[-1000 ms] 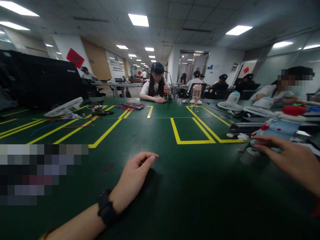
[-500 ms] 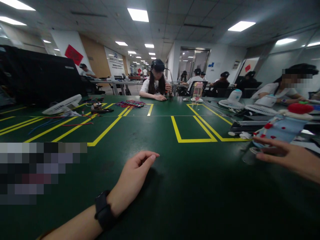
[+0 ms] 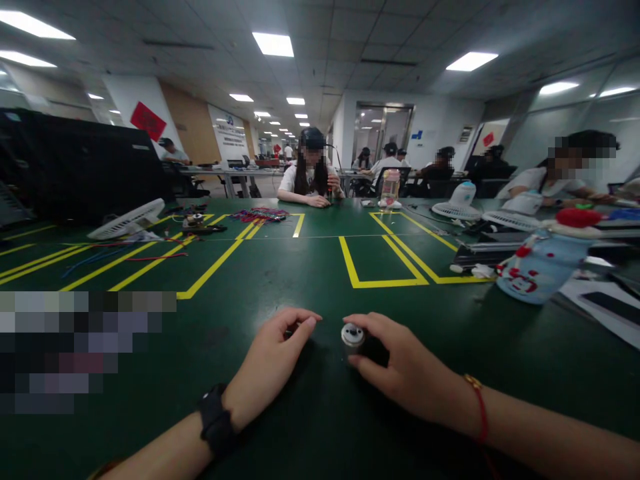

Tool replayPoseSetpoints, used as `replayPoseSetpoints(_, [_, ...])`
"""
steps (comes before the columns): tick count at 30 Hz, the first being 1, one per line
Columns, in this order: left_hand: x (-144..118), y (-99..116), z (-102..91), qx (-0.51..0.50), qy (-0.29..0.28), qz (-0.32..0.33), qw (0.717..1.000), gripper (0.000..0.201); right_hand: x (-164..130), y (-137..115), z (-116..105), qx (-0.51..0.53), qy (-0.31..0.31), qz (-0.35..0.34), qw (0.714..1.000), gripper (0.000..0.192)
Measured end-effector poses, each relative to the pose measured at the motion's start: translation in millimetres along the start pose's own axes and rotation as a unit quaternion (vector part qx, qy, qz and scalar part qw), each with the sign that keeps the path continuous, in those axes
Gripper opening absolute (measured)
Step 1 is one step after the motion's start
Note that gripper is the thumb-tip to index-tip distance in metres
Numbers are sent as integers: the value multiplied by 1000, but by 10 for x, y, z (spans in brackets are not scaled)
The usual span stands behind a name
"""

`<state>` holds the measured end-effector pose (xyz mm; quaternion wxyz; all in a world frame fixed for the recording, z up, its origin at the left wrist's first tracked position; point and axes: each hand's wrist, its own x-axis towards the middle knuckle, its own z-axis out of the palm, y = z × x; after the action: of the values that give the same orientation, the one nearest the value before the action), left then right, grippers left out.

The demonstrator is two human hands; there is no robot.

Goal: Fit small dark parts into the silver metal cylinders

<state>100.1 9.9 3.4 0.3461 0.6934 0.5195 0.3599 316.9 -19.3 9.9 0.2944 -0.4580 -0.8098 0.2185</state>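
Note:
Near the front middle of the table, my right hand [image 3: 400,350] has its thumb and fingers around a small metal cylinder [image 3: 353,339]. The cylinder looks like a small motor, standing upright with its pale round end and a dark centre facing up. My left hand [image 3: 280,350] is just left of it, apart from it, with the wrist low over the table. Its fingers are curled and the thumb lies close against the forefinger. Whatever may be inside the left hand is hidden.
On the green table [image 3: 225,373], a blue bottle [image 3: 545,267] with a red top stands at right. White fans [image 3: 457,203] lie behind it. Coloured wires [image 3: 260,215] and another fan [image 3: 127,220] lie at far left. A person [image 3: 311,170] sits opposite.
My right hand has come from beside the blue bottle to the middle, bringing the metal cylinder along. My left hand has stayed nearly in place. The view has shifted slightly.

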Motion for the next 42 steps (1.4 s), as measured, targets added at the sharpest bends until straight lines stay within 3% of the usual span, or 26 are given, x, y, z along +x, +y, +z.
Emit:
replayPoseSetpoints(7, [-11,302,133,41,-39,146,988,19,23,128,109,80,17,7,997,42])
replayPoseSetpoints(11, [34,438,128,52,-32,155,986,17,34,123,105,97,1,26,995,44])
replayPoseSetpoints(15, [18,316,40,57,-7,118,991,16,31,99,84,84,3,35,996,32])
replayPoseSetpoints(18, [-6,125,61,112,-56,107,986,14,10,111,92,77,6,26,997,31])
replayPoseSetpoints(23, [11,-23,170,188,-101,117,970,12,-30,153,159,34,16,9,999,63])
replayPoseSetpoints(25, [12,-12,161,174,-108,114,972,15,-35,162,133,23,5,3,1000,60])
replayPoseSetpoints(27, [-1,0,105,127,-109,100,981,21,-49,198,29,7,11,14,1000,51])
replayPoseSetpoints(30, [-31,-33,-46,21,-100,54,993,30,-153,408,-290,-57,69,65,994,49])
replayPoseSetpoints(34, [-51,-147,-208,-149,-48,-58,986,32,-557,1044,-890,-175,165,201,950,58])
replayPoseSetpoints(37, [-56,-175,-206,-219,-29,-86,972,32,-935,1531,-1280,-236,186,288,909,65])
replayPoseSetpoints(40, [-71,-125,-153,-198,-38,-87,976,32,-1118,1682,-1426,-314,200,284,883,73])
replayPoseSetpoints(42, [-83,-83,-129,-181,-39,-83,979,33,-1059,1521,-1332,-395,224,235,860,82])
